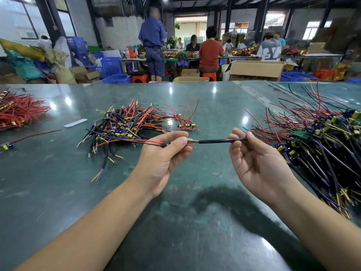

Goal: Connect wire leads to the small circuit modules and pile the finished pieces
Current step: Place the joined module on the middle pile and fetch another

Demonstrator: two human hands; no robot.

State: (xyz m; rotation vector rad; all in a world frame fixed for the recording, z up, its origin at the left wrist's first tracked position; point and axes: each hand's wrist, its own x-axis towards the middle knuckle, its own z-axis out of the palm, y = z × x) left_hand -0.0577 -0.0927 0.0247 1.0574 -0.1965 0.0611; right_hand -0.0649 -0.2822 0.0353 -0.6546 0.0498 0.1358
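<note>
**Inspector:** Head view. Your left hand point(166, 153) is pinching a small circuit module point(169, 143) between thumb and curled fingers, above the green table point(58, 182). Red leads point(136, 141) are trailing out to the left of that grip, and yellow and blue conductors are showing just right of your thumb.

**Operator:** And the other side?

**Inspector:** Your right hand point(252, 157) is pinching the black sheathed cable point(218, 141) between thumb and forefinger; the remaining fingers are curling loosely. The cable is running straight between your two hands, clear of the table.

**Operator:** The piles?

**Inspector:** A heap of wired modules point(134, 122) is lying beyond your left hand, mid-table. A larger heap point(320, 143) is lying at the right, just beside your right hand. A red-wire bundle point(19, 112) is sitting at the far left edge. One loose module with leads point(7, 146) is lying near left. A white strip point(75, 122) is lying between the red bundle and the middle heap.
</note>
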